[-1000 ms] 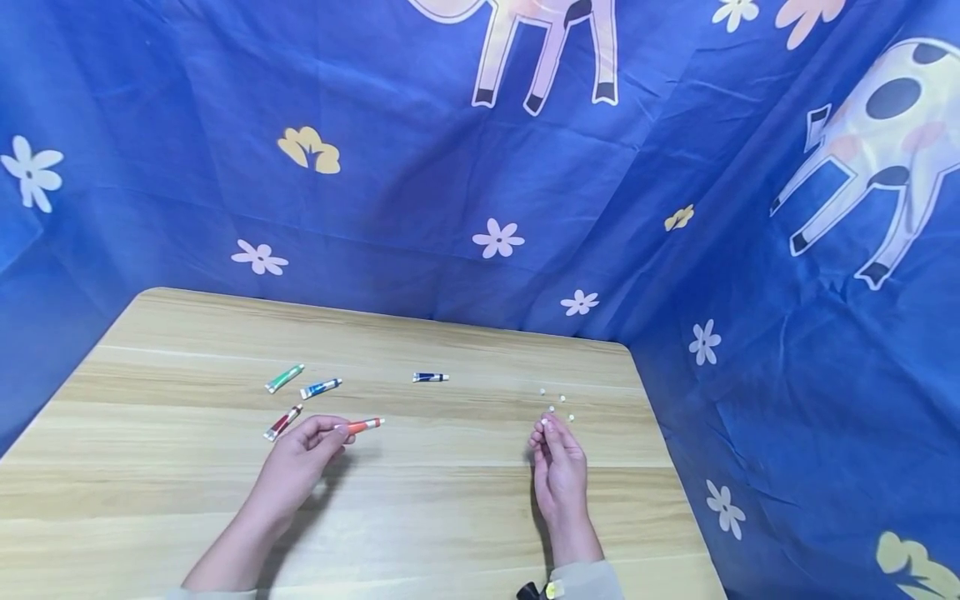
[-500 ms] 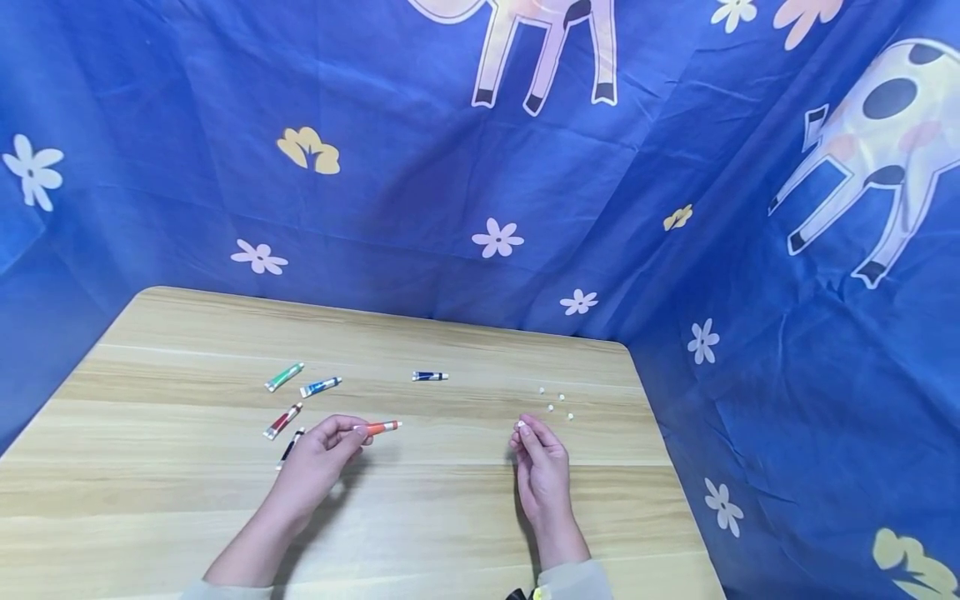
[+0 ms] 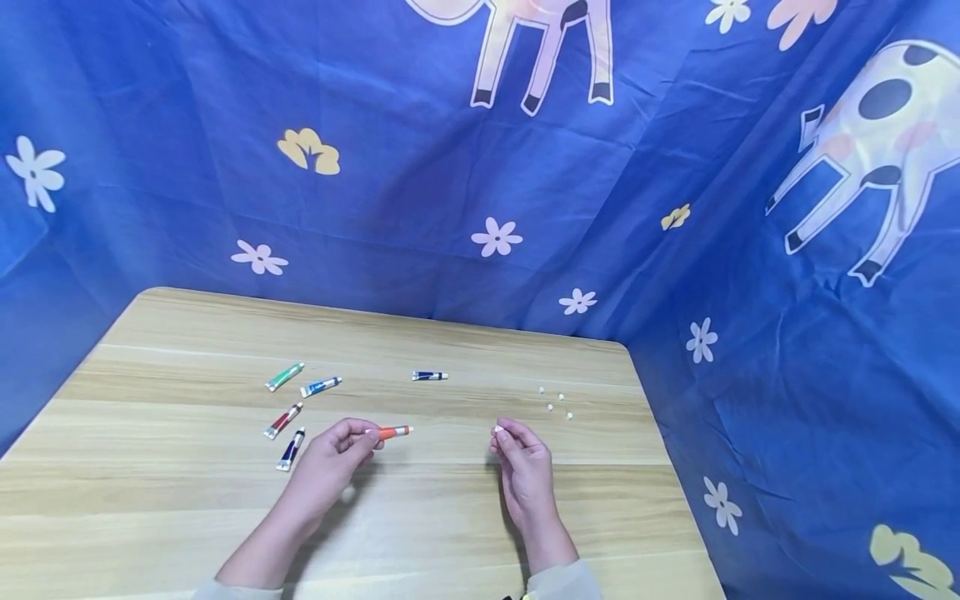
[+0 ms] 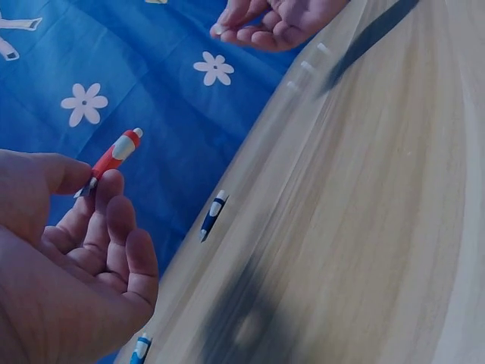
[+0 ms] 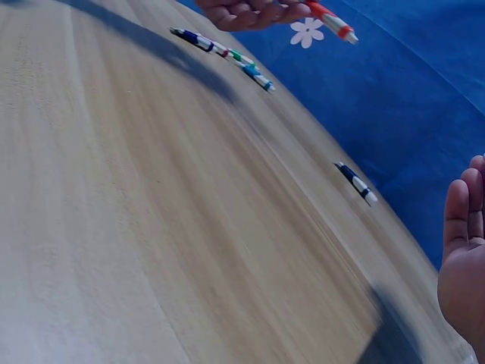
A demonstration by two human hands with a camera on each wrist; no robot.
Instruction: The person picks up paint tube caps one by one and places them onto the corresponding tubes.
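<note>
My left hand point(image 3: 324, 468) pinches the tail of a small orange paint tube point(image 3: 393, 432) between thumb and forefinger. The tube is above the table, its pale nozzle pointing right toward the other hand. Between thumb and fingertip, my right hand point(image 3: 529, 477) holds a tiny white cap point(image 3: 498, 428). A gap separates the cap from the nozzle. In the right wrist view only part of the right hand point(image 5: 464, 280) shows at the edge, and the cap is out of frame. Several more small white caps point(image 3: 551, 407) lie on the wood-grain table to the right.
Left of the hands lie a green tube point(image 3: 285, 377), a blue tube point(image 3: 321, 387), a red tube point(image 3: 283, 421) and a dark tube point(image 3: 292, 449). Another dark blue tube point(image 3: 430, 376) lies farther back, near the middle. A blue printed curtain point(image 3: 390, 192) borders the table point(image 3: 420, 533).
Both hands have moved closer together: the left one rightward with the orange tube, the right one leftward with the white cap. A dark tube has come into sight beside the left hand.
</note>
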